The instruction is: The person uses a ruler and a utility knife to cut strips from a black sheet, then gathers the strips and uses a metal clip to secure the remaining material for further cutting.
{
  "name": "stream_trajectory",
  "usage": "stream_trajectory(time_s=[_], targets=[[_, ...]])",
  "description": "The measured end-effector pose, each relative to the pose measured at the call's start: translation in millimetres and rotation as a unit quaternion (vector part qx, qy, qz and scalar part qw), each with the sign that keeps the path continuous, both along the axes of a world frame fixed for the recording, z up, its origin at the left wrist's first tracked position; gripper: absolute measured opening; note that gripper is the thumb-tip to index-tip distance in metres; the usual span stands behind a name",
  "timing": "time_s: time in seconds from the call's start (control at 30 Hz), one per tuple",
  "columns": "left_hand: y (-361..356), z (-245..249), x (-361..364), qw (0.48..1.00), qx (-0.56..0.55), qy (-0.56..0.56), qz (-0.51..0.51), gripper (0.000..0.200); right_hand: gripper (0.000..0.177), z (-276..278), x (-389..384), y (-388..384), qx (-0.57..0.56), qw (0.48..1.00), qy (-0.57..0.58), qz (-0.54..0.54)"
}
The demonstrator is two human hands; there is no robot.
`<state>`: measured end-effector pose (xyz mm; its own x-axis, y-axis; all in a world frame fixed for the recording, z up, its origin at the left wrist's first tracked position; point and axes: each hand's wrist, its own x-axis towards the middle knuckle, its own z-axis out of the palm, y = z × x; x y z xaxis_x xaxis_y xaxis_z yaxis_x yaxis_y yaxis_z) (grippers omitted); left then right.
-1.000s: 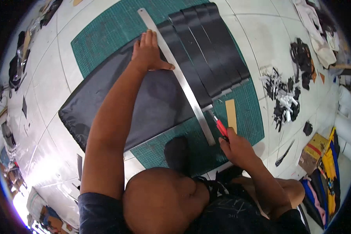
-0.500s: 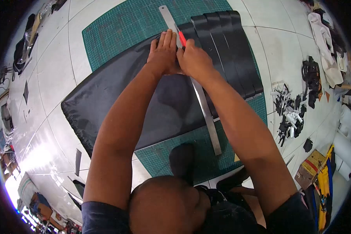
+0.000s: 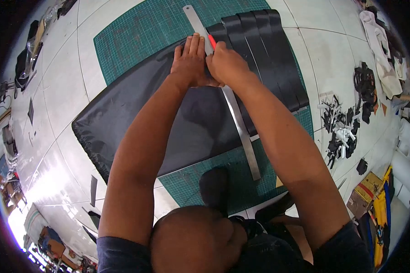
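Observation:
My left hand [image 3: 190, 63] lies flat with its fingers spread, pressing on a long metal ruler [image 3: 241, 129] and the black sheet [image 3: 168, 123] beneath. Beside it, my right hand [image 3: 228, 63] is closed round a red cutter [image 3: 212, 41], held along the ruler's right edge; the blade is hard to make out. The black sheet stretches to the left over a green cutting mat [image 3: 132, 41]. Right of the ruler, several overlapping black strips [image 3: 264, 54] lie across the mat.
On the tiled floor to the right is a pile of black and white scraps [image 3: 341, 132], with a brown box [image 3: 365, 193] lower down. A dark foot [image 3: 214, 189] rests on the mat's near part. Cloth and rolls line the right side.
My right hand and the red cutter have shifted slightly down along the ruler, towards me. My left hand stays pressed in place.

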<state>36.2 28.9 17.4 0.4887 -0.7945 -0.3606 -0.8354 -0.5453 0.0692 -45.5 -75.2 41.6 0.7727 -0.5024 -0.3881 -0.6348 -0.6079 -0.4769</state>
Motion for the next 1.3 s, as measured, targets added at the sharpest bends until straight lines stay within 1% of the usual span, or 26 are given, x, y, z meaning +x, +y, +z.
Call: stream_trajectory(time_s=[0.1, 0.2, 0.27, 0.33, 0.4, 0.47, 0.53, 0.63, 0.73, 0.77, 0.83, 0.87, 0.93, 0.97, 1.0, 1.07, 1.1, 1.13, 1.2, 1.3], targets=[[-2, 4, -2, 1.0, 0.0, 0.004, 0.003, 0.153, 0.041, 4, 3, -3, 0.001, 1.0, 0.019, 0.001], [-7, 3, 1, 1.0, 0.007, -0.013, 0.011, 0.153, 0.043, 13, -30, -1, 0.029, 0.998, 0.054, 0.015], [-7, 3, -4, 1.0, 0.008, -0.015, 0.015, 0.152, 0.042, 32, -67, 9, 0.058, 0.992, 0.11, 0.021], [-5, 9, -6, 1.0, -0.005, -0.008, 0.021, 0.152, 0.041, 38, -114, 21, 0.103, 0.988, 0.117, 0.008], [-4, 2, -5, 0.999, -0.025, -0.017, 0.017, 0.15, 0.038, 47, -161, 39, 0.094, 0.986, 0.136, 0.009], [-4, 3, -7, 0.999, -0.026, -0.025, 0.017, 0.15, 0.035, 58, -204, 52, 0.113, 0.975, 0.189, -0.001], [-3, 1, -4, 0.999, -0.034, -0.027, 0.01, 0.15, 0.033, 58, -258, 67, 0.116, 0.981, 0.158, 0.006], [-3, 1, -5, 0.999, -0.034, -0.015, 0.013, 0.15, 0.032, 71, -308, 80, 0.125, 0.957, 0.263, 0.013], [-2, -5, -1, 0.998, -0.059, -0.004, 0.006, 0.154, 0.032, 87, -329, 81, 0.086, 0.972, 0.218, 0.007], [-1, -9, 0, 0.998, -0.07, -0.004, 0.006, 0.154, 0.033, 89, -329, 77, 0.1, 0.973, 0.205, -0.024], [-1, -1, -4, 0.998, -0.057, 0.003, 0.015, 0.152, 0.035, 102, -322, 73, 0.136, 0.97, 0.182, -0.088], [-2, 4, -4, 0.998, -0.052, 0.004, 0.021, 0.151, 0.036, 99, -322, 72, 0.154, 0.968, 0.163, -0.117], [4, -3, -4, 0.994, -0.104, -0.014, 0.016, 0.138, 0.038, 87, -326, 72, 0.188, 0.959, 0.122, -0.173], [3, -9, -2, 0.991, -0.131, -0.022, 0.012, 0.132, 0.039, 75, -335, 75, 0.179, 0.963, 0.095, -0.178], [-3, -5, 4, 0.982, -0.181, -0.005, 0.047, 0.123, 0.04, 57, -347, 80, 0.168, 0.967, 0.066, -0.182], [-15, -2, 14, 0.954, -0.275, 0.035, 0.116, 0.105, 0.04, 40, -357, 89, 0.164, 0.966, 0.027, -0.197], [-24, -3, 15, 0.94, -0.321, -0.038, 0.106, 0.076, 0.04, 37, -358, 94, 0.171, 0.963, 0.018, -0.208], [-33, 2, 18, 0.955, -0.279, -0.032, 0.095, 0.071, 0.04, 35, -360, 99, 0.178, 0.96, 0.01, -0.216], [-53, 14, 31, 0.978, -0.196, -0.018, 0.071, 0.063, 0.037, 31, -362, 106, 0.154, 0.964, -0.007, -0.217], [-74, 18, 38, 0.996, -0.076, -0.05, 0.025, 0.05, 0.035, 30, -361, 108, 0.143, 0.964, -0.03, -0.224]])
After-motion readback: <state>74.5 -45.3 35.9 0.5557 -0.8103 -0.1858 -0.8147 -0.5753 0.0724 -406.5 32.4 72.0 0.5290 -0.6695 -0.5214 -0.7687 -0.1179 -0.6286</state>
